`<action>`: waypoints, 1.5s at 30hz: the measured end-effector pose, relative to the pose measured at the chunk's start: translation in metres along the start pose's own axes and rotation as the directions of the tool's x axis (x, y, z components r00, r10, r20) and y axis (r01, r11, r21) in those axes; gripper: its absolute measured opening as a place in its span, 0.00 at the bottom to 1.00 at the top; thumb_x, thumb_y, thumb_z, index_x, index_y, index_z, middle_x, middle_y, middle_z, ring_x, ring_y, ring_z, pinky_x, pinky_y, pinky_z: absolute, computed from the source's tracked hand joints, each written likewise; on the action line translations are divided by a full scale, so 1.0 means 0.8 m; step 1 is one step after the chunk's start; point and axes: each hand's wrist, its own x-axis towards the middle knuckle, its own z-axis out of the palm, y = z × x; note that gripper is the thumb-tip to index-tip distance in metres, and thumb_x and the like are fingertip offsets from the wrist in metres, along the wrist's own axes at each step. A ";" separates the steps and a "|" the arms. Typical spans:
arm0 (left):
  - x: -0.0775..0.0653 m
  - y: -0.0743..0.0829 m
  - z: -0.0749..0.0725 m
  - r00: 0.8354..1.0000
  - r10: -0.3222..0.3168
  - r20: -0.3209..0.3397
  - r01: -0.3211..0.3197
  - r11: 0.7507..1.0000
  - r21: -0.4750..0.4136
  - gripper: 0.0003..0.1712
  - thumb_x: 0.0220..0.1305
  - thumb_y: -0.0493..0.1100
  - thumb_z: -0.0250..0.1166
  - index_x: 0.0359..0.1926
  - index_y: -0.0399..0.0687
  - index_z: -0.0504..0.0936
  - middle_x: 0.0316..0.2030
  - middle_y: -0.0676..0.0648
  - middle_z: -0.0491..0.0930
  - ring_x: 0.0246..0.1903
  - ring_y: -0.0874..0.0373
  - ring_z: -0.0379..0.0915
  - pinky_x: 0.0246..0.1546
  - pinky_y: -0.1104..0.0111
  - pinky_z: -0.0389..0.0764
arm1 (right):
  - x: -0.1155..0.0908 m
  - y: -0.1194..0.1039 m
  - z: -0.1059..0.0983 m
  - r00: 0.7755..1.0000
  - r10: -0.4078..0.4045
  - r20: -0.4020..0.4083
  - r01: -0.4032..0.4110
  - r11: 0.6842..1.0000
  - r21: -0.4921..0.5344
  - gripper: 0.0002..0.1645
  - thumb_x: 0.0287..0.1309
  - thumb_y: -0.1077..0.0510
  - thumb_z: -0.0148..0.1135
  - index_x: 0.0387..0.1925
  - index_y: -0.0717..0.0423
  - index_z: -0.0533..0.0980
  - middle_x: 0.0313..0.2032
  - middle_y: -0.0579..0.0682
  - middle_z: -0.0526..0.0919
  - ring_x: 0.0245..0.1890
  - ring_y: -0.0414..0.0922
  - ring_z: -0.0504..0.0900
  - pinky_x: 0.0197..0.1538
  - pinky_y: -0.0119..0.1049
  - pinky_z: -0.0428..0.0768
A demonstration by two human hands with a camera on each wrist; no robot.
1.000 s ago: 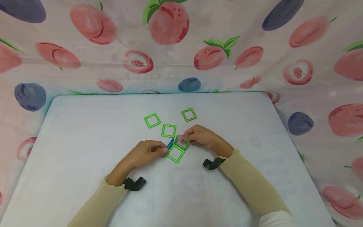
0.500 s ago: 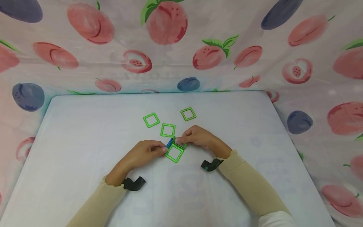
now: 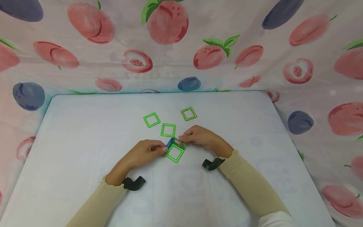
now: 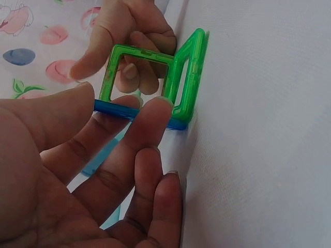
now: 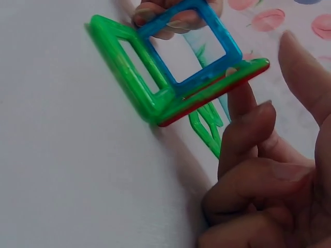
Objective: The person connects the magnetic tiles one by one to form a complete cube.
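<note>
A green square-frame magnetic tile (image 3: pixel 170 158) lies flat on the table. Along one of its sides stands a blue square-frame tile (image 5: pixel 223 32), pinched between the thumb and fingers of my left hand (image 3: pixel 146 153). Another green tile (image 4: pixel 142 52) stands up on the adjoining side, meeting the blue one at a corner; a red strip shows along its outer face in the right wrist view. The fingers of my right hand (image 3: pixel 202 137) are behind this upright tile, one fingertip at its top edge, and the right thumb is held apart from it.
Behind the hands, three more green square frames lie flat: a left one (image 3: pixel 146 122), a middle one (image 3: pixel 162 129) close to the upright tiles, and a right one (image 3: pixel 183 116). A fruit-print cloth (image 3: pixel 167 67) hangs behind the white table (image 3: pixel 85 126).
The green tile at my right hand has tilted up from a slant to standing beside the blue tile. The right fingers have shifted behind it. My left hand stays in place.
</note>
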 end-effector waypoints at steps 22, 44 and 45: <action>0.004 -0.004 -0.001 0.994 -0.067 -0.085 0.059 0.994 -0.088 0.25 0.77 0.57 0.56 0.71 0.62 0.73 0.31 0.49 0.83 0.36 0.55 0.76 0.47 0.60 0.72 | 0.004 0.002 0.005 0.999 -0.048 -0.014 0.048 0.999 -0.021 0.12 0.62 0.54 0.72 0.40 0.58 0.89 0.35 0.44 0.87 0.37 0.42 0.76 0.39 0.32 0.74; 0.002 0.003 0.000 0.988 -0.080 -0.135 0.071 0.995 -0.067 0.15 0.78 0.53 0.56 0.58 0.59 0.80 0.30 0.51 0.84 0.32 0.55 0.72 0.41 0.62 0.70 | 0.003 -0.004 0.007 0.999 -0.015 -0.031 0.015 1.000 -0.005 0.14 0.62 0.54 0.73 0.46 0.57 0.88 0.40 0.45 0.90 0.41 0.40 0.78 0.43 0.32 0.75; 0.002 0.003 0.000 0.987 -0.085 -0.133 0.076 0.994 -0.074 0.16 0.78 0.53 0.56 0.59 0.58 0.81 0.30 0.51 0.84 0.33 0.55 0.72 0.41 0.62 0.69 | 0.004 -0.004 0.007 0.999 -0.007 -0.035 0.006 1.000 -0.012 0.14 0.61 0.53 0.73 0.46 0.56 0.89 0.38 0.44 0.90 0.40 0.40 0.78 0.42 0.32 0.75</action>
